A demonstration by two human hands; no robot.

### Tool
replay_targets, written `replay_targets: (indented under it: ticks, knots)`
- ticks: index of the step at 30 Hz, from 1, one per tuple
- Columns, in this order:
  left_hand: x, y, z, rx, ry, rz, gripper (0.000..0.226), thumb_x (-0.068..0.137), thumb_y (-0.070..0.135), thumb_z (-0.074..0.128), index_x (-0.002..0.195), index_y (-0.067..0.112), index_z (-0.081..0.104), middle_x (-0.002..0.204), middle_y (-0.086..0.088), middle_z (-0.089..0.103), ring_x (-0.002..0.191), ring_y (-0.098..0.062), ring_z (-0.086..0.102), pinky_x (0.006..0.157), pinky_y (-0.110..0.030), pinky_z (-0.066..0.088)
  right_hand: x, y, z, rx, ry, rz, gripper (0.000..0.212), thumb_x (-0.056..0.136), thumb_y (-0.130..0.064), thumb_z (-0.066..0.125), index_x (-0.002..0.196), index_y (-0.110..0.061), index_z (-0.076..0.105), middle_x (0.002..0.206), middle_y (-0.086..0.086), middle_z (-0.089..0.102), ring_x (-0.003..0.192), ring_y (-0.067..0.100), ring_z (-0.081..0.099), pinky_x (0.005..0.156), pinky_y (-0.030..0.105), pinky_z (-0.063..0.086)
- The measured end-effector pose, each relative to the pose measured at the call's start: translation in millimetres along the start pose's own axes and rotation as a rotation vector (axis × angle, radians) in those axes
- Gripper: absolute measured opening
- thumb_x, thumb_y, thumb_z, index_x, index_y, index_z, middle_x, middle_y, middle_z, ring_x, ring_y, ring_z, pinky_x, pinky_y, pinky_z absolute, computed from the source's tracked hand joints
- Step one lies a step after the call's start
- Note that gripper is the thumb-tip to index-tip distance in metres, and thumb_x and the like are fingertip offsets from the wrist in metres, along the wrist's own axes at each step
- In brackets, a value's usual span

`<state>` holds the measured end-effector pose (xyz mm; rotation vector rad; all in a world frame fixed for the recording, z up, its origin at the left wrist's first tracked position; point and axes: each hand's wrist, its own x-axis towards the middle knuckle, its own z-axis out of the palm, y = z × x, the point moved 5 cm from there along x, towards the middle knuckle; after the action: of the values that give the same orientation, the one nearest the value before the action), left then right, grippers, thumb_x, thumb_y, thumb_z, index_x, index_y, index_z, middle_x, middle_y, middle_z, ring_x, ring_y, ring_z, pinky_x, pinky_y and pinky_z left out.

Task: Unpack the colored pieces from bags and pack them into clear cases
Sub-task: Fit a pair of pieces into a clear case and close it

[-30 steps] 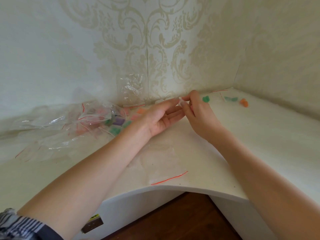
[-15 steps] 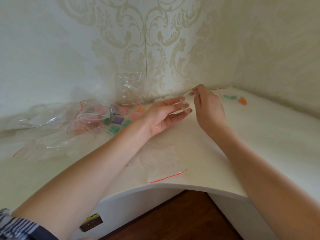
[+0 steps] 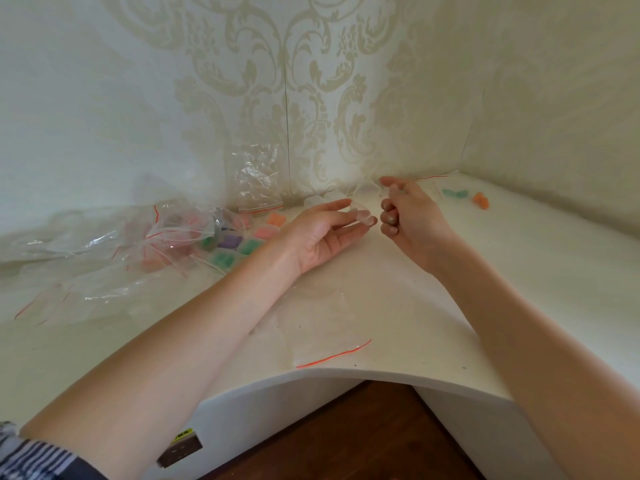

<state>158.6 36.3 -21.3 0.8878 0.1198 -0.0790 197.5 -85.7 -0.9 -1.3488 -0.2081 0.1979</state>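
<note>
My left hand (image 3: 325,233) lies palm up over the white corner counter (image 3: 398,299), fingers nearly straight, a small clear plastic case (image 3: 360,213) resting at their tips. My right hand (image 3: 412,216) hovers just beside it, fingers curled (whether they pinch anything I cannot tell). Filled clear cases with coloured pieces (image 3: 239,242) sit left of my wrist, beside crumpled clear bags (image 3: 104,244). Loose teal (image 3: 454,193) and orange pieces (image 3: 481,200) lie far right.

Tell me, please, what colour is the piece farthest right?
Orange, seen in the head view.
</note>
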Motion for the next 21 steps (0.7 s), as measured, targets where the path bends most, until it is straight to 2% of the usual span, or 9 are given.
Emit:
replay_targets:
  ticks: [2, 4, 6, 8, 9, 12, 16, 18, 21]
  knots:
    - [1.4, 0.1, -1.1, -0.017, 0.005, 0.009, 0.026, 0.089, -0.013, 0.049, 0.112, 0.0, 0.046, 0.09, -0.023, 0.063, 0.081, -0.032, 0.068, 0.077, -0.039, 0.057, -0.6, 0.4, -0.3, -0.074, -0.004, -0.075, 0.015, 0.101, -0.019, 0.044, 0.115, -0.014, 0.045, 0.071, 0.0, 0.041, 0.049, 0.005, 0.034, 0.045, 0.017, 0.031]
    - [2.8, 0.0, -2.7, -0.015, 0.011, 0.009, 0.018, 0.091, -0.011, 0.048, 0.103, 0.001, 0.048, 0.088, -0.023, 0.062, 0.086, -0.033, 0.066, 0.079, -0.038, 0.056, 0.2, -1.7, -3.9, -0.201, 0.027, -0.155, 0.016, 0.096, -0.025, 0.055, 0.099, -0.016, 0.042, 0.067, 0.0, 0.044, 0.048, 0.005, 0.037, 0.048, 0.02, 0.035]
    - [3.1, -0.8, -2.6, -0.022, -0.011, -0.005, 0.025, 0.091, -0.009, 0.048, 0.115, -0.001, 0.047, 0.097, -0.025, 0.063, 0.09, -0.032, 0.065, 0.08, -0.036, 0.056, 0.0, -4.5, -5.2, -0.312, 0.031, -0.213, 0.025, 0.092, -0.026, 0.062, 0.085, -0.018, 0.04, 0.061, -0.003, 0.043, 0.047, 0.007, 0.038, 0.051, 0.023, 0.036]
    - [1.3, -3.1, 1.5, -0.026, -0.065, -0.05, 0.037, 0.092, -0.008, 0.046, 0.129, -0.005, 0.043, 0.116, -0.027, 0.06, 0.097, -0.03, 0.063, 0.082, -0.035, 0.056, -2.5, -7.7, -3.1, -0.382, 0.012, -0.266, 0.025, 0.087, -0.022, 0.068, 0.08, -0.017, 0.045, 0.058, -0.007, 0.046, 0.046, 0.005, 0.041, 0.051, 0.022, 0.037]
    - [-0.7, -4.3, 4.6, -0.009, -0.097, -0.066, 0.034, 0.093, -0.008, 0.044, 0.126, -0.006, 0.047, 0.117, -0.024, 0.061, 0.098, -0.029, 0.063, 0.084, -0.034, 0.055, -4.7, -9.7, -1.1, -0.402, -0.006, -0.296, 0.022, 0.085, -0.019, 0.07, 0.079, -0.016, 0.049, 0.059, -0.007, 0.049, 0.045, 0.002, 0.044, 0.05, 0.018, 0.037]
    - [-4.8, -7.0, 9.9, 0.063, -0.139, -0.084, 0.025, 0.093, -0.009, 0.039, 0.107, -0.004, 0.059, 0.099, -0.016, 0.066, 0.093, -0.022, 0.064, 0.089, -0.032, 0.052, -9.3, -11.7, 4.5, -0.457, -0.07, -0.365, 0.011, 0.085, -0.012, 0.069, 0.079, -0.009, 0.061, 0.063, -0.006, 0.062, 0.05, -0.005, 0.054, 0.053, 0.01, 0.041]
    - [-4.4, -6.6, 8.2, 0.06, -0.117, -0.076, 0.026, 0.093, -0.011, 0.039, 0.111, -0.007, 0.057, 0.097, -0.017, 0.066, 0.085, -0.02, 0.068, 0.088, -0.032, 0.053, -7.3, -7.5, 2.0, -0.536, -0.065, -0.363, 0.004, 0.086, -0.016, 0.069, 0.086, -0.015, 0.065, 0.071, -0.002, 0.067, 0.065, 0.003, 0.061, 0.068, 0.017, 0.047]
    - [-5.7, -5.8, 8.2, 0.056, -0.113, -0.077, 0.024, 0.092, -0.012, 0.038, 0.102, -0.006, 0.059, 0.088, -0.016, 0.068, 0.077, -0.019, 0.07, 0.086, -0.032, 0.053, -6.9, -6.4, 0.1, -0.592, -0.005, -0.37, 0.018, 0.084, -0.019, 0.071, 0.096, -0.016, 0.058, 0.071, -0.002, 0.064, 0.059, -0.003, 0.057, 0.061, 0.009, 0.044]
    - [-8.5, -6.4, 10.7, 0.083, -0.126, -0.076, 0.023, 0.091, -0.011, 0.04, 0.102, -0.006, 0.059, 0.089, -0.015, 0.067, 0.08, -0.019, 0.068, 0.089, -0.032, 0.052, -8.3, -10.3, -1.7, -0.653, 0.068, -0.426, 0.024, 0.08, -0.02, 0.075, 0.09, -0.014, 0.055, 0.069, 0.002, 0.052, 0.055, 0.003, 0.043, 0.051, 0.008, 0.036]
